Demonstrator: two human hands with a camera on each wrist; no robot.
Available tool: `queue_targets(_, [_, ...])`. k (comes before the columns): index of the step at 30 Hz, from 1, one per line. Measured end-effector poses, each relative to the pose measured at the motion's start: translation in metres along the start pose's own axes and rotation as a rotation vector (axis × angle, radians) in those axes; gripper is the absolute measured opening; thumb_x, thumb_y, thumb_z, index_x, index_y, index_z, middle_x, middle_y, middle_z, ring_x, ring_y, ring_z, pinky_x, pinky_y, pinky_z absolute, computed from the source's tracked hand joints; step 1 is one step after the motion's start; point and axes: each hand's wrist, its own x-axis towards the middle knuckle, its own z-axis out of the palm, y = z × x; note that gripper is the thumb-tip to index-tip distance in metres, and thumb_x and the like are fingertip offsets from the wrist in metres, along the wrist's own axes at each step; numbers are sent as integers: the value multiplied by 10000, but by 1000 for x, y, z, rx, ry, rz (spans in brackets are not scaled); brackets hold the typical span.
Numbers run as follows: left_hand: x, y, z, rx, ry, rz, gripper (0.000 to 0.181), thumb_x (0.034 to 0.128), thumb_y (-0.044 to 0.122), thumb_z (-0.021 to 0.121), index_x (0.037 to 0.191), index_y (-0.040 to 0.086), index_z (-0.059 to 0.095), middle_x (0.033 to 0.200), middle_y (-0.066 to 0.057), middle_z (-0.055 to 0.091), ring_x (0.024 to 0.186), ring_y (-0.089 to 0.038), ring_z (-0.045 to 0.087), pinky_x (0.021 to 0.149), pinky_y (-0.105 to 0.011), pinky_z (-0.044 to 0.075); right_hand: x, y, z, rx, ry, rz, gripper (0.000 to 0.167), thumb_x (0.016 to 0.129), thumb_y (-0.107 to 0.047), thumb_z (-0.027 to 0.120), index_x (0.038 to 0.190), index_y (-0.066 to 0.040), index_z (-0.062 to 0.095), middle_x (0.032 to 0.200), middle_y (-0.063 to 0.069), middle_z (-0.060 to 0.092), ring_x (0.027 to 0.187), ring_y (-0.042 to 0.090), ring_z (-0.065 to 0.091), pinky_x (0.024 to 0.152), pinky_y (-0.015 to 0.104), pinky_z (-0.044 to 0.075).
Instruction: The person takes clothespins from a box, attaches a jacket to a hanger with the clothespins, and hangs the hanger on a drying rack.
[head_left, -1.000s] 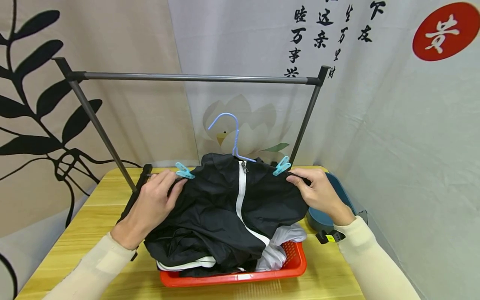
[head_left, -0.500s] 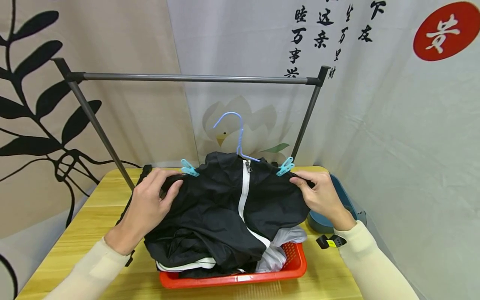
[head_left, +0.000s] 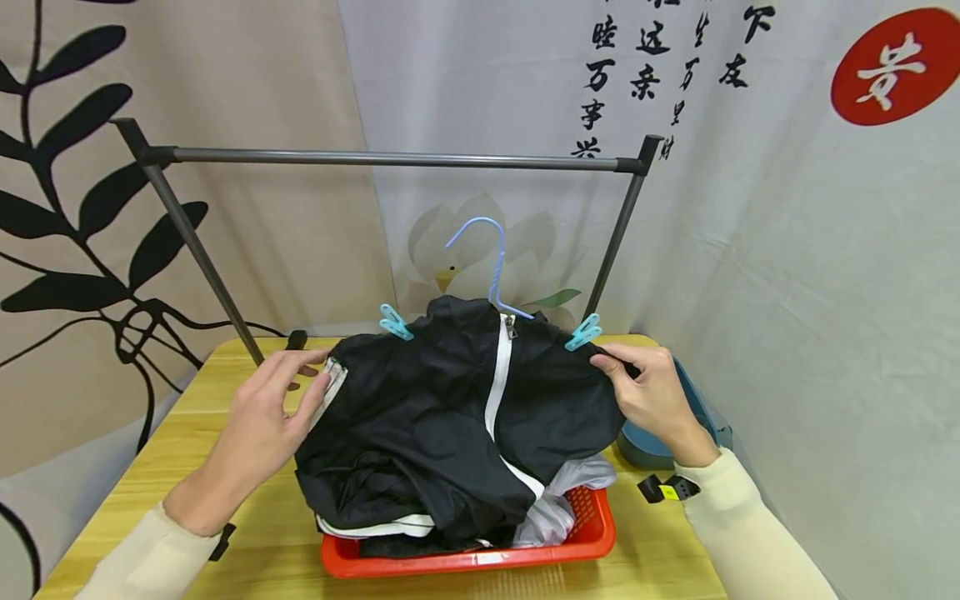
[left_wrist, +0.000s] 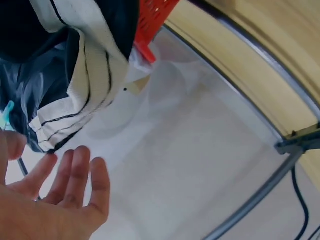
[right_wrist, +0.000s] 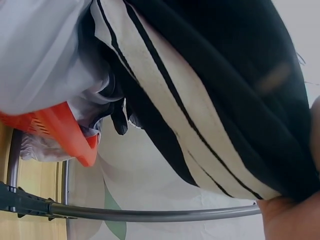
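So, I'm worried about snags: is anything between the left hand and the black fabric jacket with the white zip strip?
Nothing visible is. The left hand is close beside the white-striped edge of the black jacket, though contact is unclear. The light-blue plastic clip sits higher, out of the way.

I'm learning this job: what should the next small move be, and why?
Probably bring the left hand to the hanger hook: that hand holds nothing, the right hand pinches the black jacket, two blue clips sit along its top, and the hook is not on the rail.
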Motion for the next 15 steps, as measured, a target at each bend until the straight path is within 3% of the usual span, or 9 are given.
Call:
queue_targets(3, [-8,-3,-4,12,-47,-48,361,1012,0,858,1366,36,797,1223,-140,795,1020,-295,774,913,-70,473,-1,1,-3,12,14,9,228,973,146,830,1094,-32,904,1012,116,899,915,25,779,902,84,569])
queue_targets(7, [-19,-8,-10,11,-123,-122,315,1040,30,852,1352,64,816,1196,-122,802,971,-269,777,868,25,458,-2,3,-7,37,33,23,221,975,155,820,1089,-17,899,1005,145,891,940,-28,759,910,80,565])
queue_targets(11, [-27,-14,-15,12,-187,-180,222,1070,65,835,1291,84,842,1163,-117,821,924,-225,779,750,-71,560,-4,4,-9,38,54,32,205,970,160,819,1089,9,891,1000,179,883,954,-90,736,908,71,558])
queue_targets(15, [-32,-16,-17,30,-249,-219,127,1081,112,839,1206,122,864,1128,-77,830,897,-180,794,716,-194,630,-5,6,-11,29,68,39,199,963,162,825,1090,23,887,994,194,879,949,-129,724,900,66,557])
